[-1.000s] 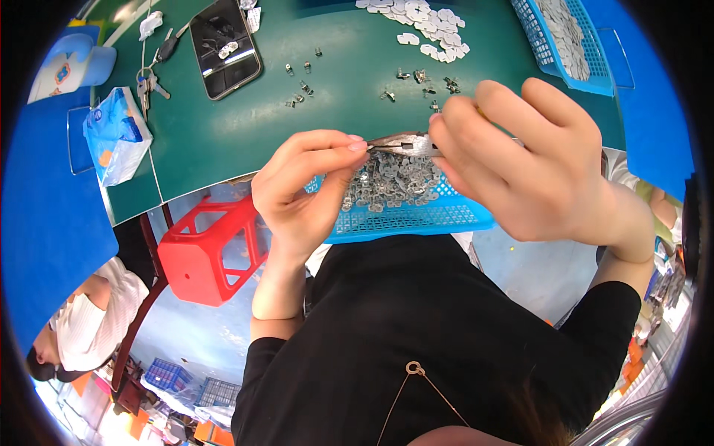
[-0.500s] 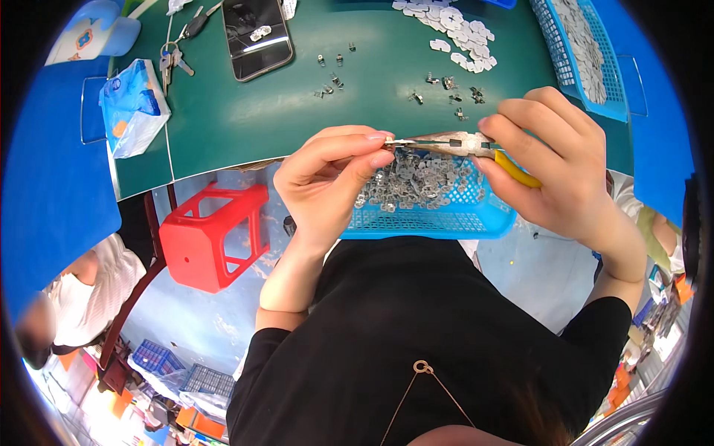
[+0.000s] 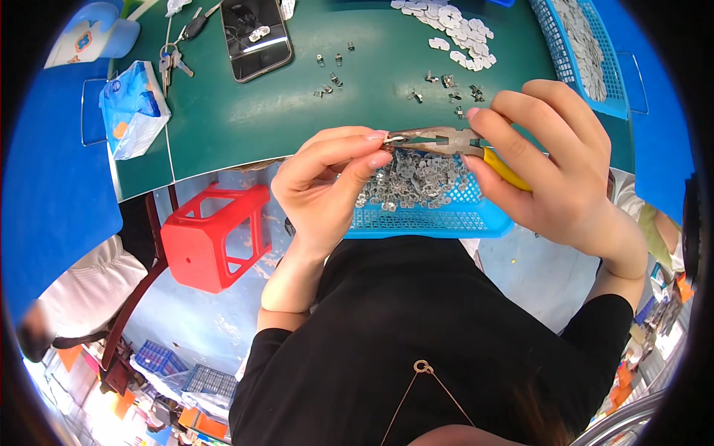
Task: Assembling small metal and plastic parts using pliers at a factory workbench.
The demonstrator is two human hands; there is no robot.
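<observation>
Your left hand (image 3: 323, 178) is pinching a small part (image 3: 386, 142) at the left end of the pliers (image 3: 448, 140), which are running left-right; your right hand (image 3: 554, 160) is gripping their yellow handle (image 3: 508, 170).

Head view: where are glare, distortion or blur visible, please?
Head view: pale sheen on the green tabletop; overexposed background at lower left; fisheye curvature towards the rim, with black corners; co-worker's head blurred at far left; long-nose pliers fairly sharp.
</observation>
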